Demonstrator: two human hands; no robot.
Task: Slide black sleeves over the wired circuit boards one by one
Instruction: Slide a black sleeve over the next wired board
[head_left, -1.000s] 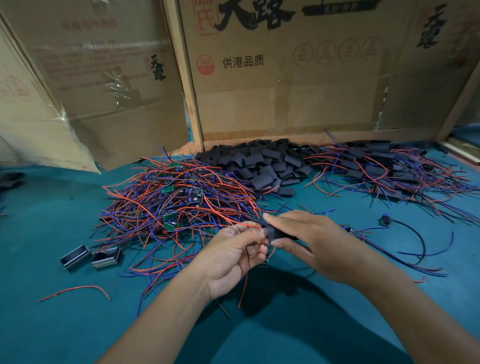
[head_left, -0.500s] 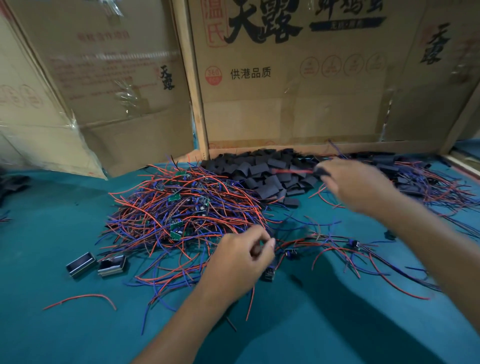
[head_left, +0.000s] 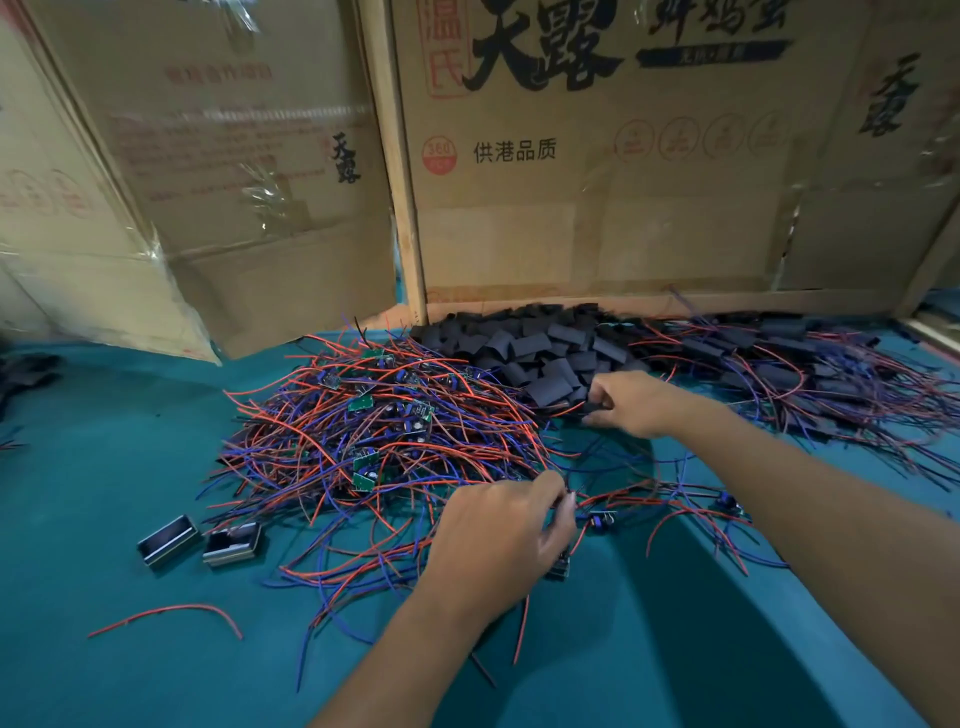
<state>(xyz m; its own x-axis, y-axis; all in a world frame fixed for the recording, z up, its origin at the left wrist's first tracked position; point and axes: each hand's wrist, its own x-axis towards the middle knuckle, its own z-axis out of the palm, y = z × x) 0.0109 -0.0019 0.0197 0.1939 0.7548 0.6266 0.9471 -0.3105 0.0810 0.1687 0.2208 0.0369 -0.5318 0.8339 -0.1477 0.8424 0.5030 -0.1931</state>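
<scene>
Dim, even light; soft shadows; bowed edges

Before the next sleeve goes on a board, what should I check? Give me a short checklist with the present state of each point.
1. Right hand at the pile of black flat sleeves: ok.
2. Single sleeve pinched: cannot tell.
3. Left hand pinches red and blue wires near the tangled heap of wired green circuit boards: ok.
4. One board separated from the heap: cannot tell.
5. Bare teal table surface in front for assembling: ok.
</scene>
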